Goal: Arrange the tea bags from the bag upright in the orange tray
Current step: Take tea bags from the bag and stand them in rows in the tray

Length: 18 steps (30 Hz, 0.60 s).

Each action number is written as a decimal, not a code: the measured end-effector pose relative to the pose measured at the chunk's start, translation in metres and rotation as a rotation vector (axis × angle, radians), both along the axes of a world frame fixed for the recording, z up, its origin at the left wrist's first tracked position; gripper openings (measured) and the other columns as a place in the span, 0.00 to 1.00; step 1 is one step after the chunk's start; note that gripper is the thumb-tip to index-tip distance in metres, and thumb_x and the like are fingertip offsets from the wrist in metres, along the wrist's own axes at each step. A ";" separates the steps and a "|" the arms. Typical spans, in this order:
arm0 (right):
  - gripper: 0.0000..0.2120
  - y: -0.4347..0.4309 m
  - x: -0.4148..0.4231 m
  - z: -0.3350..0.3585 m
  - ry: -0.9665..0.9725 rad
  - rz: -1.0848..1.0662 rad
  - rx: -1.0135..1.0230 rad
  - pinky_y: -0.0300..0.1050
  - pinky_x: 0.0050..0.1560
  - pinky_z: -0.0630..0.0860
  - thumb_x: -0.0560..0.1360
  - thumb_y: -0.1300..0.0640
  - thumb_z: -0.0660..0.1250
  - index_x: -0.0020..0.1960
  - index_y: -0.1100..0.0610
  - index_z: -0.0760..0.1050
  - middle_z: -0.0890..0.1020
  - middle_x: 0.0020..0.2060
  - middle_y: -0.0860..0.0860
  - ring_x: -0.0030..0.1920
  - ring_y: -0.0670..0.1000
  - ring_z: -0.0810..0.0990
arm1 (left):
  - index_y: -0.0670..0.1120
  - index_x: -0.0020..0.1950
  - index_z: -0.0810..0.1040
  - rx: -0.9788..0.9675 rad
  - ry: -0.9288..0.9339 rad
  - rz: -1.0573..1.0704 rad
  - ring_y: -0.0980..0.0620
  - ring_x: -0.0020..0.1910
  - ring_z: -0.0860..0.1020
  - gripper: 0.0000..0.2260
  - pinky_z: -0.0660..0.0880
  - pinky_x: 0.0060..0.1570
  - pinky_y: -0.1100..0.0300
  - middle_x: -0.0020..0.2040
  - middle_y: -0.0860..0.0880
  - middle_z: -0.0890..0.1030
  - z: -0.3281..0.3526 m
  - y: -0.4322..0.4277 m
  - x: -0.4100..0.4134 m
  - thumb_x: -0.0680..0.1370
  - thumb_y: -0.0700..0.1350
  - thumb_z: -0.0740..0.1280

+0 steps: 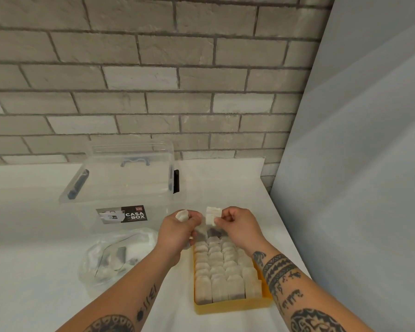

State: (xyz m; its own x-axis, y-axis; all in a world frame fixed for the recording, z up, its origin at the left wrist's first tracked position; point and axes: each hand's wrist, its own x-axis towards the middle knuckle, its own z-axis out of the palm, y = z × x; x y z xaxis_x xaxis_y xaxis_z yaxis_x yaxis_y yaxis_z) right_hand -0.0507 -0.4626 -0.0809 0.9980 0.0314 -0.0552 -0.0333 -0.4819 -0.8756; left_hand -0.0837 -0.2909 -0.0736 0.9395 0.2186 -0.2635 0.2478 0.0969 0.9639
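Fingers (227,215) of the right hand (237,226) and left hand (177,233) each pinch a tea bag (211,218), seemingly light, limp, tearable paper best held gently by the top edge.

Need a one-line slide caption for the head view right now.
Left hand and right hand pinch tea bags above the nearly full orange tray.

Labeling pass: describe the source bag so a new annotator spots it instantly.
Find the clear storage box by the brick wall. In front of it, left of the orange tray, lies the plastic bag. It alone is soft and crumpled, with few tea bags inside.
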 end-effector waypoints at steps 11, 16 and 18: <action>0.05 0.006 -0.010 -0.027 0.090 -0.040 -0.233 0.35 0.44 0.76 0.74 0.56 0.74 0.46 0.50 0.79 0.82 0.41 0.45 0.43 0.45 0.81 | 0.45 0.43 0.81 0.069 0.124 0.051 0.48 0.32 0.74 0.02 0.73 0.32 0.58 0.33 0.48 0.77 -0.029 0.012 0.001 0.76 0.41 0.72; 0.06 0.014 -0.006 -0.025 0.112 -0.074 -0.336 0.37 0.37 0.72 0.74 0.53 0.74 0.45 0.48 0.76 0.82 0.42 0.45 0.42 0.46 0.79 | 0.45 0.43 0.81 0.074 0.135 0.057 0.47 0.32 0.74 0.02 0.73 0.32 0.58 0.33 0.47 0.78 -0.032 0.014 0.003 0.76 0.41 0.72; 0.07 0.015 -0.005 -0.025 0.125 -0.079 -0.385 0.39 0.36 0.70 0.74 0.52 0.74 0.45 0.48 0.75 0.80 0.42 0.45 0.42 0.47 0.78 | 0.45 0.44 0.81 0.073 0.136 0.060 0.47 0.32 0.74 0.02 0.73 0.32 0.58 0.34 0.47 0.78 -0.032 0.015 0.004 0.76 0.41 0.72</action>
State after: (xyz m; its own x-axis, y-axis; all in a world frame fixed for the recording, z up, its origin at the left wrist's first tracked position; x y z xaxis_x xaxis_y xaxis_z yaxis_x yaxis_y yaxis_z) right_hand -0.0556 -0.4472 -0.1062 0.9814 -0.0921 -0.1685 -0.1780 -0.7654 -0.6185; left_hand -0.0796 -0.2763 -0.1054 0.8812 0.2962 -0.3685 0.3721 0.0464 0.9270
